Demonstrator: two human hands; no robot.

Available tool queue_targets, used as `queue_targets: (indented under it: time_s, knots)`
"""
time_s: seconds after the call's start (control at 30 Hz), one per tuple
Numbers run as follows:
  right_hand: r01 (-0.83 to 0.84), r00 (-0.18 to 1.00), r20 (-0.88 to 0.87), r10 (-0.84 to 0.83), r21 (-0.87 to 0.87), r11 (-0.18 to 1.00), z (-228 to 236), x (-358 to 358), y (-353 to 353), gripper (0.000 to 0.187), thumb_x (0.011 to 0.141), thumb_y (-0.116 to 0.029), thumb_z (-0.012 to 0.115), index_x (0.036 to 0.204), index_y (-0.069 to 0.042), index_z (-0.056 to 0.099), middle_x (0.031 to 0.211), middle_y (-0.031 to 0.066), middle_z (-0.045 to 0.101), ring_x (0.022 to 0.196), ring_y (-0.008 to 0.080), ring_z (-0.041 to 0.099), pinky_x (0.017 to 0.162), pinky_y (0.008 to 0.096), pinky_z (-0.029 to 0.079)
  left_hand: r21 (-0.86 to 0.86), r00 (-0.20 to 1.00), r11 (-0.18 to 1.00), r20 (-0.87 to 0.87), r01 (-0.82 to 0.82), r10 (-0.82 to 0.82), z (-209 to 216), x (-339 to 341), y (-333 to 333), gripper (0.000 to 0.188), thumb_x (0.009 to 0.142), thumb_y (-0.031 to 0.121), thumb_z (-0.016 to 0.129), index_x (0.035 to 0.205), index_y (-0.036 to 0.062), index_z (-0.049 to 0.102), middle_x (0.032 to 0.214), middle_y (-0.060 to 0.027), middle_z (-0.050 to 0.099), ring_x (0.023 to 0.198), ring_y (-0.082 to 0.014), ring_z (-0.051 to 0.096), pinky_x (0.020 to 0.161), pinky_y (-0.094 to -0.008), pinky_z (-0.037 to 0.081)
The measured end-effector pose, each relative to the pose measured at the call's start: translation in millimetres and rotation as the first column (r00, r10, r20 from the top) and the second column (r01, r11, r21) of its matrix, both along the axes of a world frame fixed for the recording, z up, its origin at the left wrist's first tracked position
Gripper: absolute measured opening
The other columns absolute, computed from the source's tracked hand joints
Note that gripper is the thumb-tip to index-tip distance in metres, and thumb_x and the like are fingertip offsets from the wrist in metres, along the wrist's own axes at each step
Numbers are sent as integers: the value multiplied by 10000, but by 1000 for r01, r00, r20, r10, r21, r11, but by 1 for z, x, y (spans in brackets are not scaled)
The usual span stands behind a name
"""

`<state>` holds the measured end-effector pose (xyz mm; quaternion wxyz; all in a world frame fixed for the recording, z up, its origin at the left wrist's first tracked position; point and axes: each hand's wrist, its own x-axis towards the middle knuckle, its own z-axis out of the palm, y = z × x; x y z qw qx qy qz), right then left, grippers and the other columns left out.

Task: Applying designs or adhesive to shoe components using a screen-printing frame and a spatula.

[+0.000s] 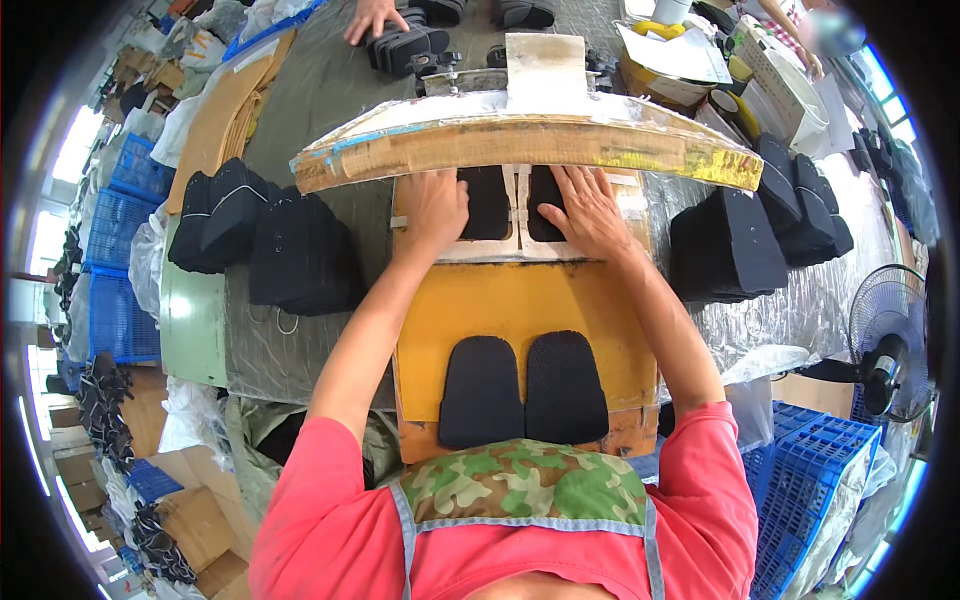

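On a yellow board [525, 300], a pale template [490, 250] surrounds a left black padded piece [488, 208] and a right black padded piece [543, 212]. My left hand [437, 210] lies beside the left piece, its fingertips partly covered by the raised wooden frame [530, 145]. My right hand [592, 212] rests flat over the right piece with fingers spread. Neither hand grips anything visible. Closer to me, two more rounded black pieces, one left [481, 392] and one right [567, 386], lie side by side on the board.
Stacks of black pieces stand left [300, 255] and right [728, 245]. Another person's hand [375, 18] touches a black stack [405, 48] at the far side. A fan [888, 345] and blue crates [815, 440] are on the right; cluttered containers [670, 80] sit far right.
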<state>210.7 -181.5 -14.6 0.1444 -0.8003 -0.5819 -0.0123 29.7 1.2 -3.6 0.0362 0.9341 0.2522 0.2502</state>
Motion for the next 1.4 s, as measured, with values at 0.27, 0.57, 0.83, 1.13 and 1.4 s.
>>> queue_targets:
  time_s: [0.27, 0.57, 0.83, 1.13, 1.4]
  knots:
    - [-36, 996, -78, 37, 12, 999, 10, -3, 12, 731, 955, -494, 532, 1457, 14, 373, 1497, 204, 394, 1423, 357, 314, 1175, 499, 205, 11, 975, 980, -106, 197, -195, -15, 3, 6, 566, 983, 355, 504, 1412, -8, 442, 1435, -220, 447, 1371, -376, 350, 1130, -487, 255]
    - [-49, 998, -22, 52, 130, 990, -4, 9, 18, 730, 947, -494, 548, 1453, 4, 377, 1456, 229, 440, 1397, 362, 350, 1157, 488, 224, -128, 954, 980, -243, 150, -178, -5, 9, -13, 604, 1003, 369, 468, 1464, -7, 368, 1518, -227, 332, 1433, -397, 246, 1182, -501, 155]
    - [-103, 994, 41, 100, 98, 990, -1, -5, 22, 714, 946, -557, 494, 1418, -23, 458, 1437, 162, 486, 1359, 320, 409, 1126, 455, 251, -107, 956, 967, -159, 230, -245, -7, 11, -6, 562, 992, 334, 495, 1444, 11, 412, 1493, -187, 400, 1405, -364, 304, 1160, -500, 177]
    - [-109, 992, 78, 101, 103, 989, -2, 1, 20, 780, 932, -642, 471, 1458, -68, 437, 1461, 146, 464, 1389, 309, 373, 1162, 466, 197, -34, 963, 974, -146, 224, -226, -15, 9, -6, 614, 988, 391, 484, 1456, 0, 410, 1483, -199, 417, 1400, -370, 322, 1157, -512, 184]
    - [-146, 989, 48, 143, 64, 987, 3, 0, 19, 740, 930, -611, 497, 1504, -160, 383, 1493, 164, 410, 1428, 346, 297, 1174, 479, 179, -7, 978, 987, -134, 159, -158, -23, 12, -16, 663, 994, 418, 462, 1493, 0, 339, 1501, -257, 361, 1424, -422, 257, 1170, -576, 113]
